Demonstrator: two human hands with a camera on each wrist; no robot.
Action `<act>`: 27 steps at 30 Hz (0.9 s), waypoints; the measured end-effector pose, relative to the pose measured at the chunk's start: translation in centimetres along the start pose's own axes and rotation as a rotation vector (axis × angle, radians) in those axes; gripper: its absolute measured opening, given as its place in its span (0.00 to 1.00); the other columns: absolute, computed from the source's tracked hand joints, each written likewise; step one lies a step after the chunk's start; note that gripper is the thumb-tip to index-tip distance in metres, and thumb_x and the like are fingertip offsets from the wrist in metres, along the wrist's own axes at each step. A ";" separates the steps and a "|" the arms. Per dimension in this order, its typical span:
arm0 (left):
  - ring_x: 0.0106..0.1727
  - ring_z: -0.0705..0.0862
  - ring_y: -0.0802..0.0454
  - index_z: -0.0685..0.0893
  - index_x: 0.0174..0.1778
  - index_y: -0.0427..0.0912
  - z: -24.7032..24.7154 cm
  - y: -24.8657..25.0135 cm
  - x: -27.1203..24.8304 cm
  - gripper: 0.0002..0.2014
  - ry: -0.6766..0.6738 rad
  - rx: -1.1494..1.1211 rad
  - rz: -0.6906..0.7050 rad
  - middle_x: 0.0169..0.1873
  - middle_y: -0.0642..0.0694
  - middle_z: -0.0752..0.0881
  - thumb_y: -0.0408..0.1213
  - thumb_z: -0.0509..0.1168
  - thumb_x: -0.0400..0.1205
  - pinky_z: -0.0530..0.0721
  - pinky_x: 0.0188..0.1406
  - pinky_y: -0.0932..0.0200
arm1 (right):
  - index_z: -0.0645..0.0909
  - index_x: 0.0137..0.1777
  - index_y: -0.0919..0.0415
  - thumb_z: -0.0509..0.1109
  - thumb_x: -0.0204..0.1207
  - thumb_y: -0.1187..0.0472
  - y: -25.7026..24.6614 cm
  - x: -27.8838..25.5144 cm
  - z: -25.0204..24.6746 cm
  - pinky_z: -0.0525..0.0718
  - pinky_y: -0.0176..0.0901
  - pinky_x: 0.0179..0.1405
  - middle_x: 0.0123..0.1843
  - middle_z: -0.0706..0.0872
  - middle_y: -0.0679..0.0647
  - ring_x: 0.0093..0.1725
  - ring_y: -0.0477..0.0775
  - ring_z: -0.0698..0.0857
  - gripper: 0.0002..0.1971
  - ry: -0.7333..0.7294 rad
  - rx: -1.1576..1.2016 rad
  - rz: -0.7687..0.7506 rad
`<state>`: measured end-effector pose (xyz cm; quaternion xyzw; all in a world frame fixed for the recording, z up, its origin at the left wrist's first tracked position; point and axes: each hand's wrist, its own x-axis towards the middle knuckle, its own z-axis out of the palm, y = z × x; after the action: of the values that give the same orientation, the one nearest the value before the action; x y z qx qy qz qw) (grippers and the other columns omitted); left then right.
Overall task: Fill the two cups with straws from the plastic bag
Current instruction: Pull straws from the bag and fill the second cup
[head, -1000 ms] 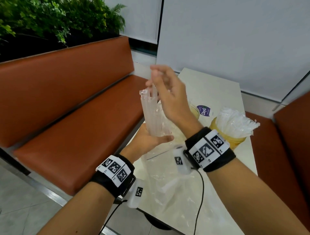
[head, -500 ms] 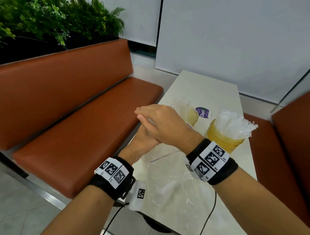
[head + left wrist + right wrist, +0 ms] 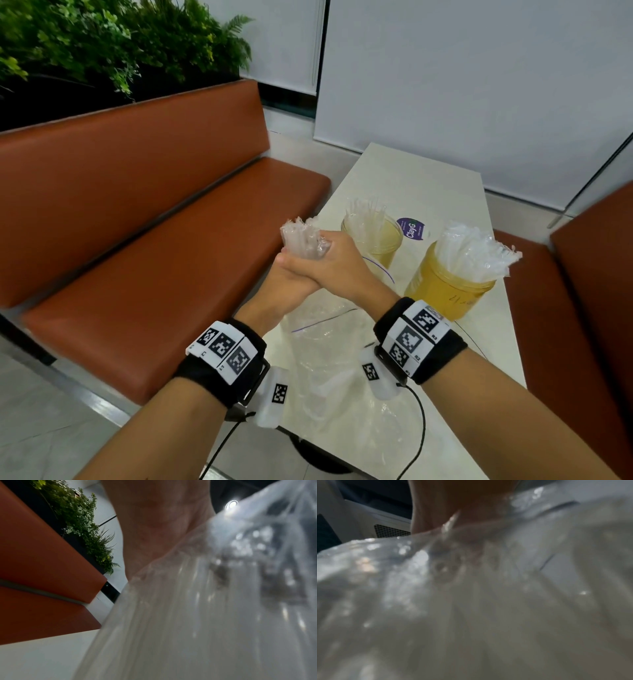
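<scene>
Both hands are clasped round a bundle of clear wrapped straws above the table's near left part; the straw tips stick up out of the grip. My left hand holds the bundle from below and my right hand wraps over it. The clear plastic bag lies flat on the table under my wrists. Two yellow cups stand beyond: the left cup holds a few straws, the right cup is packed with them. Both wrist views are blurred, showing a palm against the straws and crinkled plastic.
The white table is narrow, with orange benches on the left and right. A purple sticker lies between the cups. Plants stand behind the left bench. A cable hangs from my right wrist.
One second ago my right hand was raised at the top of the upright bundle. It came down over the left hand, and now both hands clasp the straws with tips showing again.
</scene>
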<state>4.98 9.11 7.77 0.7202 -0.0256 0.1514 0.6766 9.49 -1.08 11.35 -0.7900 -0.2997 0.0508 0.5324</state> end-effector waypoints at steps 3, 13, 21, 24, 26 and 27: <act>0.44 0.89 0.59 0.86 0.52 0.30 -0.5 -0.8 0.3 0.11 -0.002 -0.032 -0.006 0.38 0.48 0.89 0.21 0.72 0.73 0.88 0.42 0.61 | 0.82 0.32 0.48 0.82 0.74 0.60 0.2 0.1 0.6 0.81 0.38 0.32 0.28 0.85 0.39 0.28 0.41 0.83 0.14 0.002 0.005 0.026; 0.47 0.91 0.56 0.88 0.59 0.48 -1.9 -1.2 -0.6 0.29 -0.100 0.040 -0.300 0.45 0.54 0.93 0.44 0.88 0.63 0.91 0.44 0.58 | 0.82 0.48 0.59 0.71 0.85 0.59 -5.7 2.2 -1.0 0.91 0.59 0.51 0.35 0.92 0.57 0.35 0.56 0.93 0.05 0.130 0.104 -0.150; 0.46 0.77 0.56 0.90 0.53 0.62 -2.4 -1.5 -0.1 0.28 -0.043 0.177 -0.264 0.50 0.55 0.81 0.57 0.85 0.56 0.76 0.37 0.72 | 0.80 0.46 0.62 0.70 0.84 0.65 -12.8 6.2 -7.8 0.92 0.63 0.39 0.33 0.89 0.56 0.32 0.60 0.89 0.05 0.329 0.307 -0.317; 0.40 0.74 0.58 0.91 0.57 0.58 -2.6 -1.5 0.0 0.26 -0.030 0.222 -0.258 0.49 0.55 0.79 0.50 0.86 0.62 0.76 0.32 0.66 | 0.78 0.49 0.66 0.70 0.83 0.65 -13.0 7.7 -10.8 0.90 0.56 0.36 0.35 0.88 0.60 0.33 0.62 0.89 0.05 0.502 0.375 -0.384; 0.38 0.74 0.58 0.91 0.58 0.57 -2.9 -1.7 0.1 0.26 -0.026 0.255 -0.242 0.49 0.54 0.80 0.51 0.86 0.63 0.75 0.34 0.70 | 0.77 0.49 0.65 0.72 0.82 0.64 -11.7 8.9 -12.3 0.89 0.55 0.34 0.35 0.88 0.63 0.33 0.63 0.89 0.06 0.623 0.384 -0.401; 0.37 0.74 0.58 0.91 0.57 0.58 -3.0 -1.7 0.1 0.26 -0.027 0.260 -0.233 0.49 0.54 0.80 0.52 0.85 0.62 0.73 0.36 0.71 | 0.78 0.51 0.65 0.72 0.81 0.63 -10.6 9.5 -12.8 0.89 0.55 0.34 0.37 0.88 0.65 0.33 0.64 0.89 0.06 0.677 0.364 -0.393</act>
<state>4.98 12.26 6.27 0.8017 0.0688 0.0646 0.5902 17.90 -3.80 28.32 -0.5833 -0.2391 -0.2616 0.7309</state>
